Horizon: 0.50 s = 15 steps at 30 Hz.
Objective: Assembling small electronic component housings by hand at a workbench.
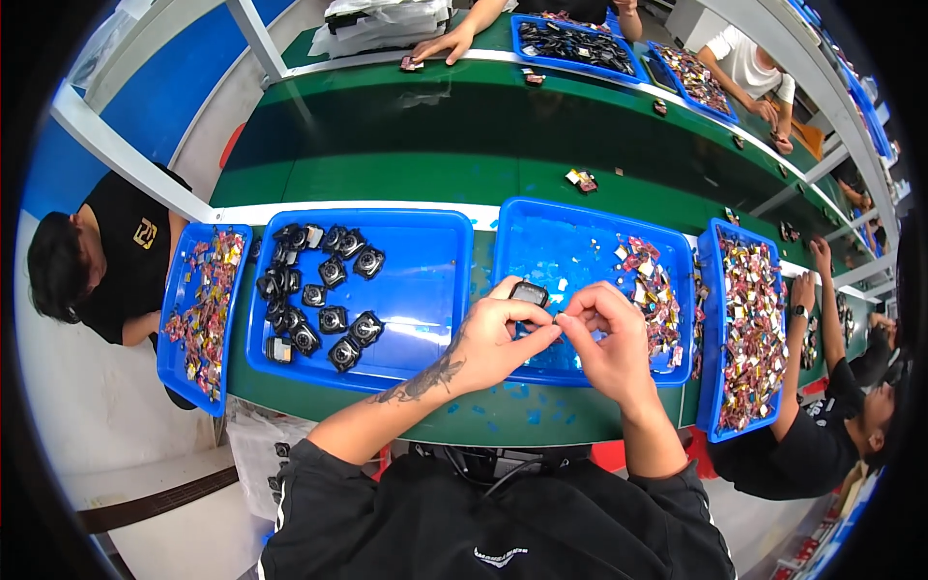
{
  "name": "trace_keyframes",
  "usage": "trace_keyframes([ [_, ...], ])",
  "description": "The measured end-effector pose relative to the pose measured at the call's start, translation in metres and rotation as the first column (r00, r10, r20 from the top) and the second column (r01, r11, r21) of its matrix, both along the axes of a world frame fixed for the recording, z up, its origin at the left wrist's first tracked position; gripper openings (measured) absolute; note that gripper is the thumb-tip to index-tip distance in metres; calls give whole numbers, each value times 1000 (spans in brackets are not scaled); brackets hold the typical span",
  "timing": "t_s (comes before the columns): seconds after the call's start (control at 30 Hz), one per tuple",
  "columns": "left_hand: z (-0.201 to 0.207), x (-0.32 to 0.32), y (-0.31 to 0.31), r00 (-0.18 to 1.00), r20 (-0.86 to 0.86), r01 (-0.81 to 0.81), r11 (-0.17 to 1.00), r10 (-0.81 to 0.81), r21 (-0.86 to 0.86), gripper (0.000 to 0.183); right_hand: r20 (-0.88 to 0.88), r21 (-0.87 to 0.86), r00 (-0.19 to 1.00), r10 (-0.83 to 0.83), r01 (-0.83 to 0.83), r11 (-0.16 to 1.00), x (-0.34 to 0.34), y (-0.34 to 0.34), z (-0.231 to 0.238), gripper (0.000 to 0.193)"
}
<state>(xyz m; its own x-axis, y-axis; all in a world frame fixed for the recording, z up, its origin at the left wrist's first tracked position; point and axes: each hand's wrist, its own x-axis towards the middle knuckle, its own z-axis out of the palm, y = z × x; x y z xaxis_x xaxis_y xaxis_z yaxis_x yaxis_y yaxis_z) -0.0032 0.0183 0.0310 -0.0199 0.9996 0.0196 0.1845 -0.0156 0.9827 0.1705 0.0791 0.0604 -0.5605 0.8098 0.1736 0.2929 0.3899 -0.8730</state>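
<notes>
My left hand (495,336) holds a black, rounded-square watch case (528,294) between its fingers, above the middle blue tray (510,215). My right hand (615,344) is closed in a pinch, its fingertips meeting my left thumb and finger just below the case. Whatever is in that pinch is too small to make out. Under my hands, the middle tray holds blue film scraps (572,253) and, on its right side, a pile of small red, white and yellow parts (659,307). Several similar black watch cases (333,320) lie in the blue tray (425,220) to the left.
Narrower blue bins of small coloured parts stand at far left (164,319) and right (713,319). Beyond runs a green belt (406,174) carrying a small part cluster (583,181). White metal frame bars (145,159) cross above. Co-workers sit on both sides and opposite.
</notes>
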Motion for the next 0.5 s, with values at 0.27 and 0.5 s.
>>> trace_keyframes([
  [0.27, -7, 1, 3, 934, 354, -29, 998, 46, -53, 15, -6, -41, 999, -51, 51, 998, 9, 1, -16, 21],
  [0.5, 1, -6, 1, 805, 573, 286, 946, -152, -150, 17, -482, -294, 873, 77, -244, 924, 9, 2, -42, 25],
])
